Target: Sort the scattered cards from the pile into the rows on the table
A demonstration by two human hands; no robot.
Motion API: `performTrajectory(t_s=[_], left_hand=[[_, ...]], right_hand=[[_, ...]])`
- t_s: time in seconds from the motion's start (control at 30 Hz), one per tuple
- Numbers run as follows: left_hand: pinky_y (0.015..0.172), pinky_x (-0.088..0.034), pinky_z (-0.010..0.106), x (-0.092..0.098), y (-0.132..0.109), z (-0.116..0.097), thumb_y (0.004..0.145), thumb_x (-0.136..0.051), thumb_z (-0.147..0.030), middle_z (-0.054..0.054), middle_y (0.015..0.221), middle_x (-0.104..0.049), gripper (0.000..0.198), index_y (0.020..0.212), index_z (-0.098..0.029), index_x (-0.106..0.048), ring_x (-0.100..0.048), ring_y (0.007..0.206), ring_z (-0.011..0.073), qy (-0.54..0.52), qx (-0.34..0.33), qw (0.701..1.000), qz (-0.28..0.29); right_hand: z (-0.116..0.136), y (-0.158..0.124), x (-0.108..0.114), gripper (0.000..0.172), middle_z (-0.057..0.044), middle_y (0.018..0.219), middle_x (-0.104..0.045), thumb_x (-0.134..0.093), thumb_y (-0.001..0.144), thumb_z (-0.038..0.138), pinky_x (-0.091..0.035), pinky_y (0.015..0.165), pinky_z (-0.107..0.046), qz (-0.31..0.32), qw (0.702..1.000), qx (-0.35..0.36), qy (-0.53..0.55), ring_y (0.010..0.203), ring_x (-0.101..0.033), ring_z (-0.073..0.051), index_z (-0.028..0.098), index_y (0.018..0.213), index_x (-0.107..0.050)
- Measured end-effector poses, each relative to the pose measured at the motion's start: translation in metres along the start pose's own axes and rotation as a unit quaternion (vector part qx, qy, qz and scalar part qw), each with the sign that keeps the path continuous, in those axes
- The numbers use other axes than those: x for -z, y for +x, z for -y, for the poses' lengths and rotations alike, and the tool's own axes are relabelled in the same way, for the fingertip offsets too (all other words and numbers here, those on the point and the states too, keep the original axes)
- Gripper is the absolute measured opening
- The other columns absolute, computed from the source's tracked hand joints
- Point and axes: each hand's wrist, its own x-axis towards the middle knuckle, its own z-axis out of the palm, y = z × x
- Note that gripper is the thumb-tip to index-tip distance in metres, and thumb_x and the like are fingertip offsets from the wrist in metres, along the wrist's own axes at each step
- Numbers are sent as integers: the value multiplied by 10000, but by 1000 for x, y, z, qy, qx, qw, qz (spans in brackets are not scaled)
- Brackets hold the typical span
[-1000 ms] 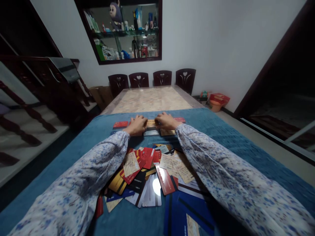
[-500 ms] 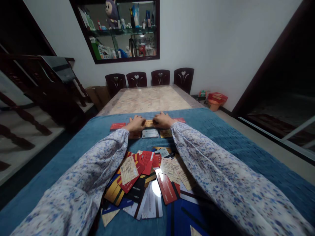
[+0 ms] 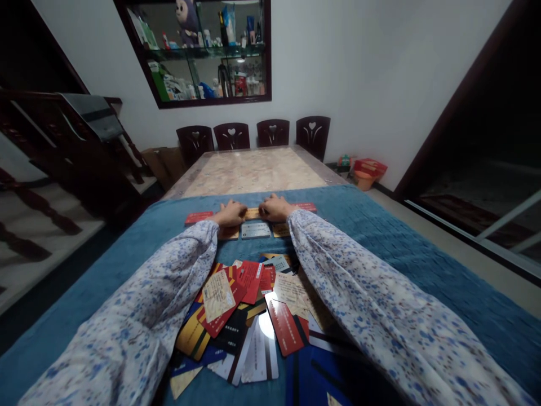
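Note:
Both my arms, in blue-flecked white sleeves, reach far forward over a blue cloth (image 3: 380,237). My left hand (image 3: 230,213) and my right hand (image 3: 274,208) rest with curled fingers on either end of a tan card (image 3: 253,213) in a far row of cards. That row also has a red card (image 3: 198,217) at the left and another red card (image 3: 307,207) at the right. A grey card (image 3: 255,230) lies just nearer, between my wrists. A loose pile of cards (image 3: 249,310), red, black, yellow, tan and white, lies between my forearms.
The cloth covers the near end of a long marble-topped table (image 3: 253,169). Several dark chairs (image 3: 273,132) stand at its far end under a wall cabinet (image 3: 203,51) of bottles. A staircase railing (image 3: 51,152) is at the left, a red basin (image 3: 367,169) on the floor at the right.
My hands have stayed on the far row of cards, shifting only slightly. The view has drifted a little, so everything sits slightly lower and left.

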Motion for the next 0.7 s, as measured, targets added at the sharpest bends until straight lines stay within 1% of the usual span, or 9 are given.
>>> performTrajectory(t_s=[0.1,0.23,0.33,0.43,0.57,0.7], left_hand=[[942,-404,503,0,1,3,793,-571,-263,115,1248,-618,298,1069,-225,-676,-425,1236,366,0,-8,1000,2],[943,-415,482,2,1,4,802,-568,-286,111,1202,-617,246,1022,-229,-659,-428,1219,340,8,-14,1000,10],[949,-421,482,2,1,4,814,-559,-298,108,1193,-615,237,1022,-231,-653,-427,1211,330,12,-20,1000,13],[961,-419,494,1,2,4,816,-556,-284,123,1210,-611,237,1018,-220,-661,-432,1216,339,22,-25,999,10],[983,-409,529,0,6,5,806,-553,-252,150,1266,-589,259,1031,-204,-670,-434,1242,357,40,-37,998,13],[976,-410,538,1,8,5,806,-557,-258,157,1271,-585,235,1008,-208,-667,-441,1250,366,45,-29,998,24]], right_hand=[[-2,2,-1,362,-145,1319,-650,-573,898,340,-419,937,-473,4,1000,1,-1,1265,-480,-360,231,1222,-695],[-4,7,-3,385,-143,1314,-660,-592,875,345,-419,948,-478,6,1000,3,-4,1265,-477,-360,230,1229,-692],[-5,11,-5,380,-129,1304,-666,-605,850,343,-429,935,-460,7,1000,-2,-1,1245,-491,-353,243,1205,-696],[-5,12,-6,362,-124,1310,-656,-586,848,348,-433,932,-456,1,1000,4,-2,1239,-488,-351,248,1176,-702],[-5,10,-5,420,-155,1351,-608,-569,844,333,-438,945,-508,7,1000,16,-17,1244,-467,-365,209,1232,-670],[-3,13,-3,362,-152,1346,-603,-569,841,304,-440,972,-537,24,999,21,-25,1253,-461,-364,222,1164,-712]])
